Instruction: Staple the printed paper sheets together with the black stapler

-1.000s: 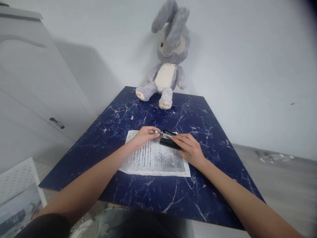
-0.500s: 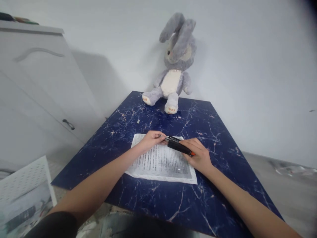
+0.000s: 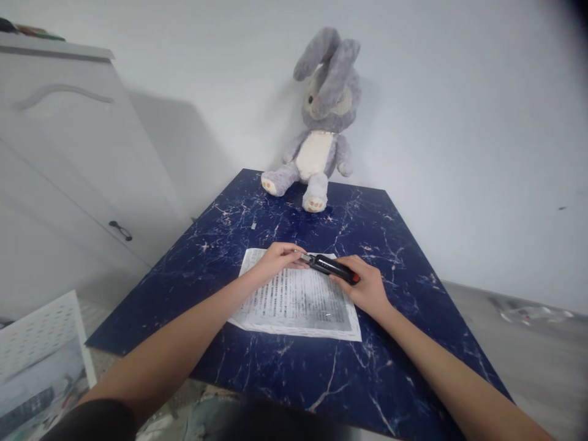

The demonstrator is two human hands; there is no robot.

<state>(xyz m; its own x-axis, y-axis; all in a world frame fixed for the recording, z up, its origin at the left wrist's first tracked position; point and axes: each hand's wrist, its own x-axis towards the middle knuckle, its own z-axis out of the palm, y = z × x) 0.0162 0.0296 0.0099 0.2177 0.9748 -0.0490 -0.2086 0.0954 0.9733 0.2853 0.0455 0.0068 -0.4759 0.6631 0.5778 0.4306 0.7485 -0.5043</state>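
Observation:
A black stapler (image 3: 334, 267) with an orange-red rear end and a metal front is held above a printed sheet of paper (image 3: 294, 312). Its rear is gripped by my right hand (image 3: 366, 283), thumb below and fingers along the top. The fingers of my left hand (image 3: 281, 258) are closed at the metal front end, over the sheet's far left part. The exact contact of the left fingertips is partly hidden. Flat on the table, the paper has dense lines of text and a slightly ragged near edge; both hands cover parts of it.
A grey plush rabbit (image 3: 316, 153) sits at the far edge of the dark blue marbled table (image 3: 285, 373), against the wall. A tiny pale scrap (image 3: 253, 226) lies left of centre. To the left are a white cabinet (image 3: 64, 171) and a white perforated panel (image 3: 41, 343).
The stapler's metal arm and black body, spread apart before, now lie together. My right hand has shifted its grip slightly. The whole view has moved a little.

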